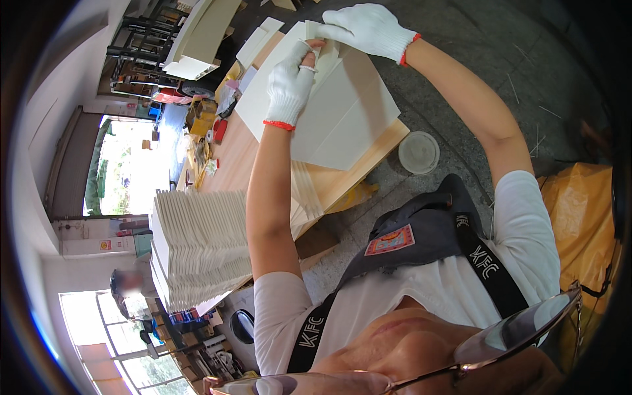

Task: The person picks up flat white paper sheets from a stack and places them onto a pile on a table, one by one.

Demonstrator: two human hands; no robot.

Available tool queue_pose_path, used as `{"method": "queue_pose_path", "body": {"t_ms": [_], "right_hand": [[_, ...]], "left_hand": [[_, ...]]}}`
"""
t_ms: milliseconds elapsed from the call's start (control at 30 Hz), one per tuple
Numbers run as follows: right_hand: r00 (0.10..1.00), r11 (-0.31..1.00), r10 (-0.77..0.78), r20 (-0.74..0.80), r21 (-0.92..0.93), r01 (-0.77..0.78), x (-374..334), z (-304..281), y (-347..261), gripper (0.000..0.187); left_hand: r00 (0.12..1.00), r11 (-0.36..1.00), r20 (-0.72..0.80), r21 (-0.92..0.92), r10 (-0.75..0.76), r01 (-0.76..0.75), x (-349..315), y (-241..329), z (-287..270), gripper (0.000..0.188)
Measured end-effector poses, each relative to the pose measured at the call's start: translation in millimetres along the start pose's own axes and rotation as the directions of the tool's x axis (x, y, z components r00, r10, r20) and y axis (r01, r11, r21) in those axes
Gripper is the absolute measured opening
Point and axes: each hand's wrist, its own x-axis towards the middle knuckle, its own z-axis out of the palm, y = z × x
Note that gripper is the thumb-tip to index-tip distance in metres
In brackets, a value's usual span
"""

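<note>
A white sheet [349, 108], paper or thin board, lies over the near end of a wooden table, with a raised folded flap [327, 60] at its far edge. My left hand [291, 85], in a white glove with a red cuff and bare fingertips, is closed on that flap, its fingers curled at the fold. From the right, my right hand [368, 31], in a similar glove, reaches across to the flap's far corner. Its fingers press together at the corner; the grip is partly hidden.
A tall stack of white folded pieces [197, 243] stands on the table [227, 158] at left. Boxes and small items, including a yellow carton [199, 117], lie farther along. A round tub [419, 153] sits on the floor. Orange sheeting [579, 217] is at right; another person [128, 283] is far left.
</note>
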Motion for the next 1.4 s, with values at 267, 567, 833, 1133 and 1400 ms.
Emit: {"method": "queue_pose_path", "body": {"t_ms": [267,567,833,1133,1400], "right_hand": [[0.959,0.890,0.282,0.001,0.374,-0.262,-8.0,15.5,-13.6,0.044],[0.965,0.908,0.248,-0.083,0.366,-0.202,-11.4,23.9,-5.3,0.043],[0.966,0.901,0.258,-0.036,0.369,-0.227,-11.7,17.4,-12.7,0.043],[0.972,0.959,0.137,-0.189,0.271,-0.082,-13.4,36.3,-0.1,0.042],[0.988,0.995,0.037,-0.149,0.100,-0.023,-16.4,41.4,8.8,0.029]], "left_hand": [[0.994,0.990,0.055,-0.096,-0.095,0.100,1.6,-9.9,-0.2,0.032],[0.995,0.978,0.065,-0.189,-0.080,0.091,3.8,-11.3,2.9,0.037],[0.996,0.997,-0.068,-0.048,0.055,-0.058,-2.1,-0.6,0.8,0.031],[0.994,0.997,0.081,0.032,-0.074,0.072,-0.1,1.2,-3.3,0.032],[0.999,0.996,0.043,0.088,0.005,-0.008,-1.4,8.9,-2.9,0.037]]}}
